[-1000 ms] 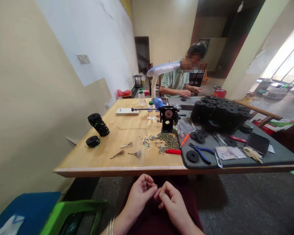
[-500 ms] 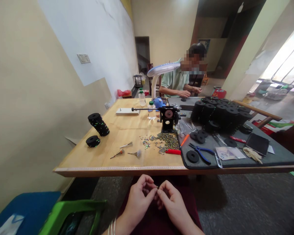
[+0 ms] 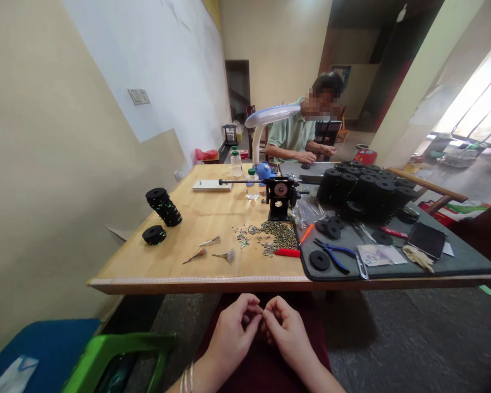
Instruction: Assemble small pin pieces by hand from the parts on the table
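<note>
Just in front of the table edge, my left hand (image 3: 238,326) is closed with thumb and fingers in a pinch. My right hand (image 3: 283,326) is pinched too, its fingertips meeting those of the left. Whatever lies between the fingertips is too small to make out. Both hands hover over my lap. On the table beyond them lie bundles of fine bristles (image 3: 225,255), a heap of small metallic pieces (image 3: 279,234) and a red-handled tool (image 3: 287,252). Behind the heap stands a black winding device (image 3: 279,197) with a long rod.
A dark mat (image 3: 376,267) carries blue pliers (image 3: 336,256), foam rings (image 3: 319,260) and many black foam rolls (image 3: 354,185). More foam rolls (image 3: 163,207) stand at left. Across the table, a person (image 3: 292,136) works beside a lamp (image 3: 272,115). A green stool (image 3: 118,344) is at lower left.
The view has shifted very slightly. My hands stay together in nearly the same pinch, and the small dark bit seen at the fingertips earlier is now hard to see.
</note>
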Tool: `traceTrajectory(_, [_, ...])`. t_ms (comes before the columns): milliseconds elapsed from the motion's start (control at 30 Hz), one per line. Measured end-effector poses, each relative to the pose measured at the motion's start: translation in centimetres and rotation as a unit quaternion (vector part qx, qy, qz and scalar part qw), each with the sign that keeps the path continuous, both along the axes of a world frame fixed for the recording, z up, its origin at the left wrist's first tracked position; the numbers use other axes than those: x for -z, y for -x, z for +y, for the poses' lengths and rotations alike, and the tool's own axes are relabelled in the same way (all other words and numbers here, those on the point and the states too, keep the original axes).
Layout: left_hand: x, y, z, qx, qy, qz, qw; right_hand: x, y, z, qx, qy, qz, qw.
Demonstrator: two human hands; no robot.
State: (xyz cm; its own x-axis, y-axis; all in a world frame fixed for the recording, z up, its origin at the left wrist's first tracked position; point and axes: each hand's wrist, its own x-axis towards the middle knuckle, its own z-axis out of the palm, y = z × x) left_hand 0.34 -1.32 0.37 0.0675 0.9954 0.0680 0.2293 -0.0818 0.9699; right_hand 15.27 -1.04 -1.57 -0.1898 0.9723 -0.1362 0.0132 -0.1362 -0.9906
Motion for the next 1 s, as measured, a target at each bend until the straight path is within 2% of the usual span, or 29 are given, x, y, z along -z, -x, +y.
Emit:
traceTrajectory(67, [-0.2,-0.1,0.3,-0.001,0.068,-0.057,0.996,0.0,-0.1,0.0,0.002,-0.003,-0.006,1.000])
traceTrajectory(167, [-0.4,-0.1,0.9,0.032,0.144,-0.119,0.982,-0.4,-0.2,-0.1,-0.012,-0.036,-0.034,0.999])
traceTrajectory(300, [-0.5,-0.2,1.3,0.042,0.130,-0.136,0.981,-1.0,-0.4,-0.2,-0.033,-0.099,-0.103,0.989])
traceTrajectory(400, [-0.5,-0.2,1.4,0.041,0.123,-0.161,0.978,-1.1,-0.5,-0.2,-0.040,-0.120,-0.129,0.983])
traceTrajectory(633, [-1.0,-0.4,1.4,0.055,0.186,-0.296,0.935,-1.0,-0.8,-0.4,-0.054,-0.188,-0.194,0.961])
traceTrajectory(733, [-2.0,-0.4,1.4,0.063,0.212,-0.360,0.906,-1.0,-1.0,-0.5,-0.066,-0.224,-0.188,0.954])
traceTrajectory(867, [-4.3,0.2,1.4,0.059,0.230,-0.452,0.860,-0.9,-1.7,-0.2,-0.037,-0.246,-0.198,0.948])
traceTrajectory(1000, [-6.7,1.4,0.9,0.041,0.220,-0.481,0.848,-0.4,-2.7,0.4,-0.002,-0.273,-0.211,0.939])
